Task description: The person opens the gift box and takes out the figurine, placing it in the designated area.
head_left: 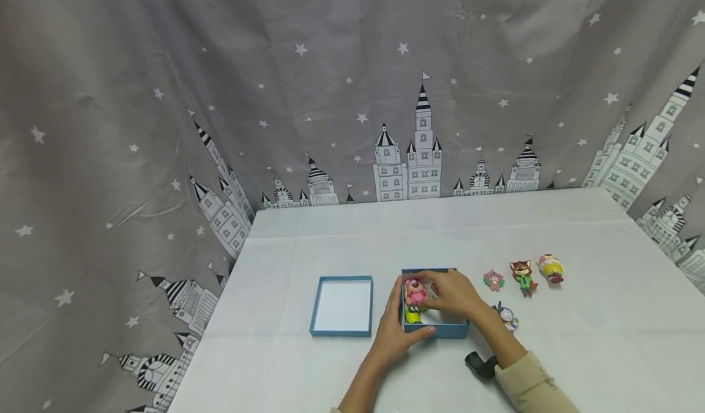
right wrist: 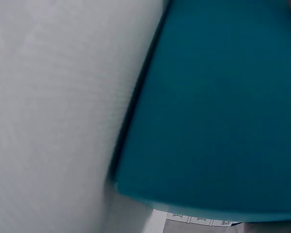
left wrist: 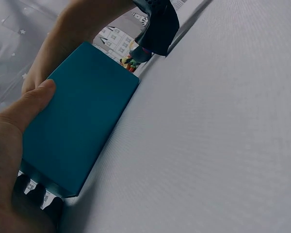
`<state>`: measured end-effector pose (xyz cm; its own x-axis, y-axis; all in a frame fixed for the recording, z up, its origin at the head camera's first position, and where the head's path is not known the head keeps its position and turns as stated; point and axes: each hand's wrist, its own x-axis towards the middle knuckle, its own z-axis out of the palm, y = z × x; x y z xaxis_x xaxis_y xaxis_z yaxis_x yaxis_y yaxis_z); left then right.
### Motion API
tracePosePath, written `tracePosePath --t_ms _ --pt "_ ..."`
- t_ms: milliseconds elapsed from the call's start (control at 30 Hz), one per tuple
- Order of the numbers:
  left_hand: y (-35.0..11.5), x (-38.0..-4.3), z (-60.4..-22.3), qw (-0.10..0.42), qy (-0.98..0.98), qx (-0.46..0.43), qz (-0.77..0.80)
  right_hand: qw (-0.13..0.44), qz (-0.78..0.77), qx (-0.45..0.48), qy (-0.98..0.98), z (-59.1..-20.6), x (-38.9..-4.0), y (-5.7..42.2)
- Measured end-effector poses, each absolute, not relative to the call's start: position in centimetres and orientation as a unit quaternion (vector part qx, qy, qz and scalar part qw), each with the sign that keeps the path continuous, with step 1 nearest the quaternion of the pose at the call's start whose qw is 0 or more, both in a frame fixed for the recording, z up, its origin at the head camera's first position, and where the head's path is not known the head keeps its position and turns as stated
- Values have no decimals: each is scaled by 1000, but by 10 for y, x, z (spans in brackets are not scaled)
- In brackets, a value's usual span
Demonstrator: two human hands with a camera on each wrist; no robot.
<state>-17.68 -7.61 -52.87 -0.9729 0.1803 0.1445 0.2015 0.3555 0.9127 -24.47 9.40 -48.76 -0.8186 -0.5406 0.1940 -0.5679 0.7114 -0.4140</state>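
A blue box (head_left: 448,331) sits without a cover on the white table. My left hand (head_left: 393,333) grips it at the left, thumb along the near wall and fingers down the left side; the left wrist view shows that thumb (left wrist: 39,99) on the blue wall (left wrist: 82,116). Reaching over the right side, my right hand (head_left: 456,292) pinches a pink bear figurine (head_left: 416,293) inside the box, at the left. Just below the bear lies a yellow-green figurine (head_left: 412,316), partly covered. In the right wrist view the box wall (right wrist: 208,107) hides the fingers.
Left of the box lies a shallow blue-rimmed lid (head_left: 341,333). To the right are a pink figurine with green sides (head_left: 494,280), a fox figurine (head_left: 523,277), a yellow figurine (head_left: 551,268) and a blue-white figurine (head_left: 507,317) beside the right forearm. A grey castle-print curtain (head_left: 330,95) hangs behind.
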Motion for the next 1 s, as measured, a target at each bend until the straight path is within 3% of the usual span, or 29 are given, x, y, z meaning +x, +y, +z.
tracePosePath --t_ms 1000 --pt "-77 -176 -525 8 -817 -116 -565 70 162 300 -937 -492 -241 91"
